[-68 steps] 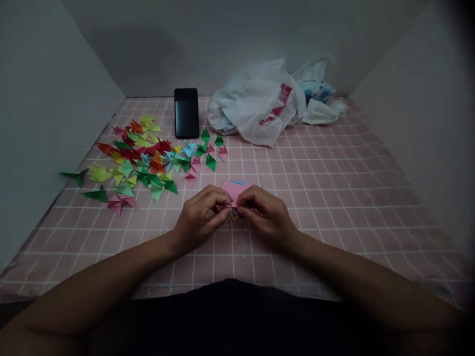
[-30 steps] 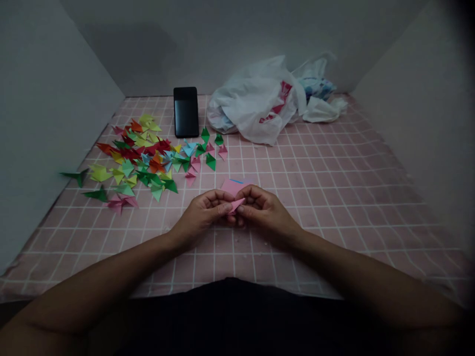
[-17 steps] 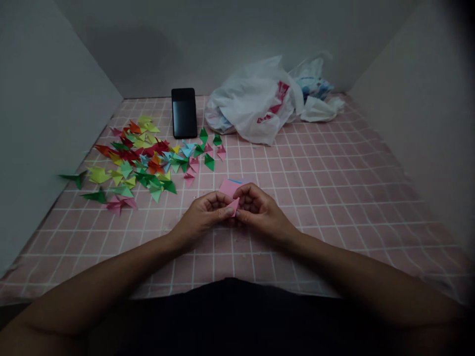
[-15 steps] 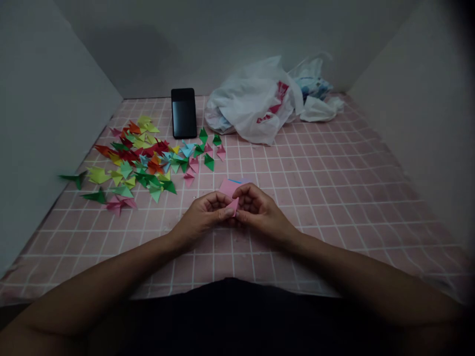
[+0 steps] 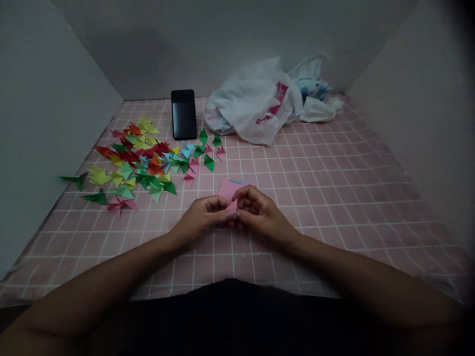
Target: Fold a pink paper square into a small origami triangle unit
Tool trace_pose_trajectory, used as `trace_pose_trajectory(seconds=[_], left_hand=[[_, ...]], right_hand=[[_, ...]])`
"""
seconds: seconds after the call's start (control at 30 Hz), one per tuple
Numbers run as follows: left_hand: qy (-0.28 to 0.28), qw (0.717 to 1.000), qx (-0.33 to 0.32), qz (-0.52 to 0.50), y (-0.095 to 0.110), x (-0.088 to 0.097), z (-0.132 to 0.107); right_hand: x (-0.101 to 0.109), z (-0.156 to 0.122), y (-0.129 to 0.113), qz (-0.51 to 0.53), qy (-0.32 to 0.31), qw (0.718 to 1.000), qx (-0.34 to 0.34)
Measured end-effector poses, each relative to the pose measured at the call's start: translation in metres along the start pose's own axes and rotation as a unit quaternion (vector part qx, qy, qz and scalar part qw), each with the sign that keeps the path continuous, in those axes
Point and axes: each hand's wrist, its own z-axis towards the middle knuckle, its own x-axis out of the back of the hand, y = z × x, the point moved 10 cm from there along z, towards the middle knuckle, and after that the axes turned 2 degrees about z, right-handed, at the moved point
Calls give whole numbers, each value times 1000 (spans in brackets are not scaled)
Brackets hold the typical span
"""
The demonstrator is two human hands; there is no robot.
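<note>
left hand [image 5: 202, 218] and right hand [image 5: 260, 215] together near the front middle of the desk [image 5: 334, 178], fingers [image 5: 222, 214] of both pinched shut on a small pink folded piece [image 5: 232, 205] held between them, tip up. looks nearly down to the same little triangle shape as the pile of folded pieces [image 5: 144, 159] toward the left edge, so plenty done and this one probably on its last creases, with a flat pink paper stack [image 5: 227, 188] just behind the hands unfolded. phone [image 5: 183, 113] and plastic bag [image 5: 256, 101] along the back edge.
</note>
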Motion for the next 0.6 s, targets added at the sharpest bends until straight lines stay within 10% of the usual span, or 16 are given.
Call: trace_pose_trajectory(seconds=[0.6], left_hand=[[14, 989, 19, 143, 5, 0, -5]], right_hand=[[4, -2, -5, -71, 0, 997, -12]])
